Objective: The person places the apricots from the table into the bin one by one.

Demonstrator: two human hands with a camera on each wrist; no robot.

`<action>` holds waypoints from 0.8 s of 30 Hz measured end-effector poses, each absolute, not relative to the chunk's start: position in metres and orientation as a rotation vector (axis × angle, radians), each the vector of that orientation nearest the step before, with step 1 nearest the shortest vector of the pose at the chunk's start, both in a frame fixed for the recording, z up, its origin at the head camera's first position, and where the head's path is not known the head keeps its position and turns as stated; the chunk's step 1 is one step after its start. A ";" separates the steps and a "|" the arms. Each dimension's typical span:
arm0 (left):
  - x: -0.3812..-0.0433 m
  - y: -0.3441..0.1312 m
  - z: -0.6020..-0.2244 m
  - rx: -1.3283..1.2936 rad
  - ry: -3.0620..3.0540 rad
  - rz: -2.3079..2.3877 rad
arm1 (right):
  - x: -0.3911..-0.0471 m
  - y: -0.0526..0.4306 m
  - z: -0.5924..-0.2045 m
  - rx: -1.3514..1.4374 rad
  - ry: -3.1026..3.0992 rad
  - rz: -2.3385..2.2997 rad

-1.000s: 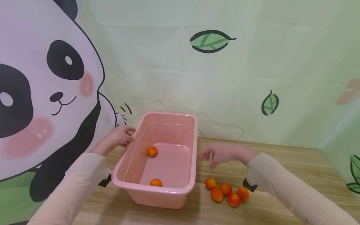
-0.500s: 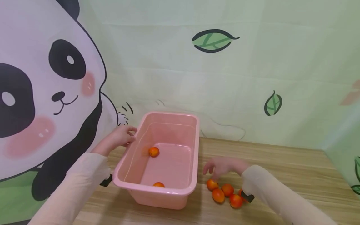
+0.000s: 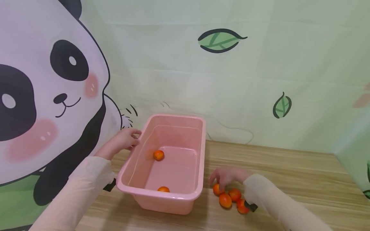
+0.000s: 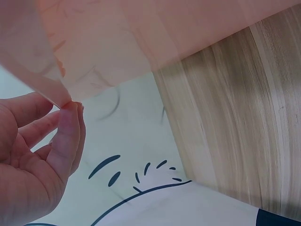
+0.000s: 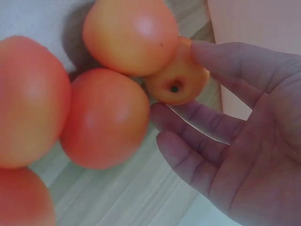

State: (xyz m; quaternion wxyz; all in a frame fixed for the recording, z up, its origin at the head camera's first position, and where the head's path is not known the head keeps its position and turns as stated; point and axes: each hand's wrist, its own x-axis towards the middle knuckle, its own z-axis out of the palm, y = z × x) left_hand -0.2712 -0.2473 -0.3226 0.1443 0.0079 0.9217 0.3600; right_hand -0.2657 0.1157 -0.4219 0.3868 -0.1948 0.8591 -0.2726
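A deep pink plastic tub (image 3: 163, 204) stands on the wooden table. My left hand (image 3: 127, 138) pinches its left rim between thumb and fingers, as the left wrist view shows up close. Two small orange-red fruits lie inside: one fruit (image 3: 158, 155) by the left wall, another fruit (image 3: 163, 189) partly hidden by the near rim. To the right of the tub, my right hand (image 3: 228, 175) has thumb and fingers around the leftmost fruit (image 5: 188, 84) of a cluster. That fruit has a dark-centred dimple facing the right wrist camera and touches its neighbour (image 5: 130, 35).
Several more orange-red fruits lie close together beside the right hand, among them a front fruit (image 3: 225, 201) and one fruit (image 3: 242, 207) partly covered by the dark wrist strap. A cloth backdrop (image 3: 173, 80) with a panda and leaves rises behind the wooden table (image 3: 289, 170).
My right hand has moved down from above the table to the leftmost fruit and put its fingers around it. My left hand stays on the tub's rim.
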 end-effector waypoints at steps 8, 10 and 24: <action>-0.270 -0.246 -0.323 0.023 2.660 1.045 | -0.264 0.116 -0.428 -0.483 2.201 -0.686; -0.271 -0.246 -0.323 0.023 2.664 1.042 | -0.264 0.116 -0.428 -0.495 2.201 -0.691; -0.272 -0.248 -0.324 0.012 2.670 1.029 | -0.272 0.116 -0.402 -0.748 2.235 -0.542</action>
